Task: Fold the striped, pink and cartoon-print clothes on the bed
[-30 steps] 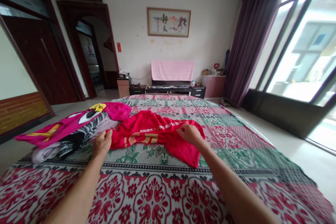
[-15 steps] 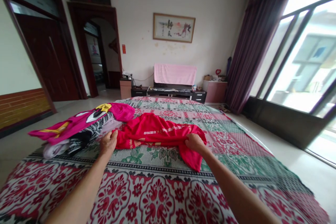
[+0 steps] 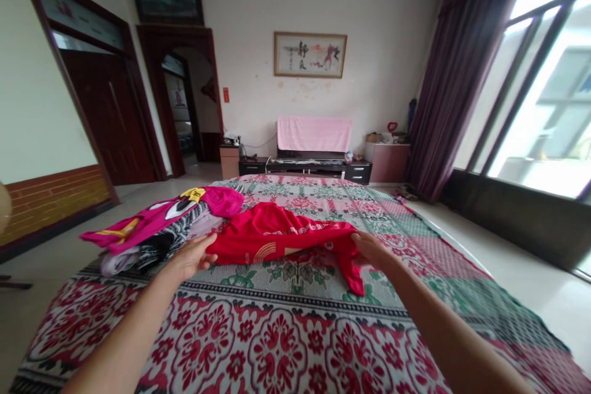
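Observation:
A red shirt [image 3: 277,240] with white lettering and a gold print lies partly folded, stretched sideways between my hands. My left hand [image 3: 196,255] pinches its left end between thumb and fingers. On the other side my right hand [image 3: 369,249] is closed on the right end, where a flap of the red cloth hangs down onto the bed cover [image 3: 277,345]. Just beyond my left hand is a pile of clothes, with a magenta garment [image 3: 152,218] on top and a black-and-white knitted one [image 3: 161,243] beneath.
The patterned cover spreads over the whole surface before me. Beyond it stand a low black cabinet [image 3: 258,168] and a pink cloth [image 3: 314,133] draped over a screen. A purple curtain [image 3: 443,86] and large windows are at the right; doorways open at the left.
My hands have moved slightly farther apart, drawing the red shirt's near edge straighter and showing more of the gold print. The view has tilted up and turned slightly left.

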### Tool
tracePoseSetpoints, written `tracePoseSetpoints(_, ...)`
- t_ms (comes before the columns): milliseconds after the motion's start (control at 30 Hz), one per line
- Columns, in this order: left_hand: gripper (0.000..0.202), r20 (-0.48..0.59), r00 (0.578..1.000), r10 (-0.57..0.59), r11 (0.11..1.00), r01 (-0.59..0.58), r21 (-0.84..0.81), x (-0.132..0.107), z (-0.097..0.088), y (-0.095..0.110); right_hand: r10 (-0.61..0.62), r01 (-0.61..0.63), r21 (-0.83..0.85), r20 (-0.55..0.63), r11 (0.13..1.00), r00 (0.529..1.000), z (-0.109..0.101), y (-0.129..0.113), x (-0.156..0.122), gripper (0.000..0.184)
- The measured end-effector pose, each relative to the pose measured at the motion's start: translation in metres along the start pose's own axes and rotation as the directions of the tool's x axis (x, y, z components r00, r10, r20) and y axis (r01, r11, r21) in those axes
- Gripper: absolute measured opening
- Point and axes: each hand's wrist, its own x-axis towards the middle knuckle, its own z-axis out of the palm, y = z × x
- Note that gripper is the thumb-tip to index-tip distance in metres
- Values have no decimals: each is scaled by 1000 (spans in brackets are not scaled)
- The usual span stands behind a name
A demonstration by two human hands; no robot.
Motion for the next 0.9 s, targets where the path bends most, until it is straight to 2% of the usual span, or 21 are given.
tracePoseSetpoints(67, 26, 149, 987, -63, 971, 95, -218, -6, 7, 11, 100, -108, 194, 54, 975, 994, 5, 1, -2, 32)
tracePoseSetpoints(133, 27, 234, 970, -61, 940, 135, -314, -7, 16, 27, 186, -191, 409, 54, 892, 981, 6, -4, 0, 28)
tracePoseSetpoints(200, 27, 211, 977, -27, 938, 98, -333, -4, 24, 49, 226, -176, 532, -30, 828, 974, 0, -15, 7, 29)
tracePoseSetpoints(300, 25, 115, 990, 76, 937, -31, -349, 5, 34, 95, 221, -77, 564, -192, 822, 956, -22, -44, 25, 36)
tracePoseSetpoints(367, 21, 69, 975, 211, 906, -169, -389, 9, 37, 132, 186, 22, 569, -305, 822, 934, -43, -67, 36, 40)
tracePoseSetpoints(433, 19, 1, 934, 356, 842, -321, -434, 10, 36, 170, 123, 148, 553, -422, 820, 898, -66, -92, 44, 40)
tracePoseSetpoints(467, 18, -46, 907, 419, 800, -392, -454, 9, 34, 187, 38, 275, 521, -512, 808, 858, -78, -104, 45, 38)
tracePoseSetpoints(533, 18, -100, 855, 509, 730, -491, -476, 3, 27, 217, -121, 463, 429, -619, 776, 776, -99, -125, 43, 35)
tracePoseSetpoints(633, 21, -93, 786, 611, 655, -568, -499, -14, 14, 249, -325, 680, 300, -704, 669, 631, -126, -151, 26, 34)
tracePoseSetpoints(733, 29, -91, 698, 711, 566, -644, -514, -34, 1, 268, -448, 803, 191, -746, 565, 493, -145, -175, -3, 30)
tracePoseSetpoints(900, 46, -96, 557, 825, 449, -749, -488, -63, -16, 285, -495, 915, 64, -825, 399, 273, -166, -202, -45, 28)
